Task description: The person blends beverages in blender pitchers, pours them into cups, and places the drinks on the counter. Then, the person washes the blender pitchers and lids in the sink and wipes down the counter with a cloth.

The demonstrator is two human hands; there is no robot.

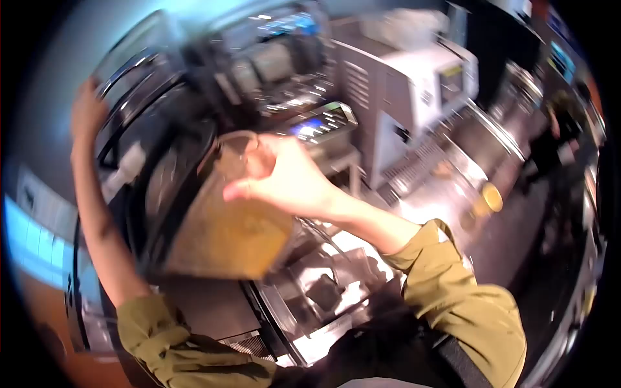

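My right hand (284, 174) is closed on the upper part of a clear, tilted container (239, 226) with yellow-orange contents, in front of my body. The container leans against or over a dark frame on its left; motion blur hides whether they touch. My left hand (88, 116) is raised at the far left, with its fingers closed at the edge of a dark, raised lid (139, 81) that has a shiny curved rim. Its fingertips are blurred.
A grey and white machine (414, 84) stands behind, beside a lit control panel (323, 123). To the right are a metal counter (420, 200) and a yellow cup (488, 199). A metal tray (291, 304) lies below. A person in dark clothes (563, 129) is at the far right.
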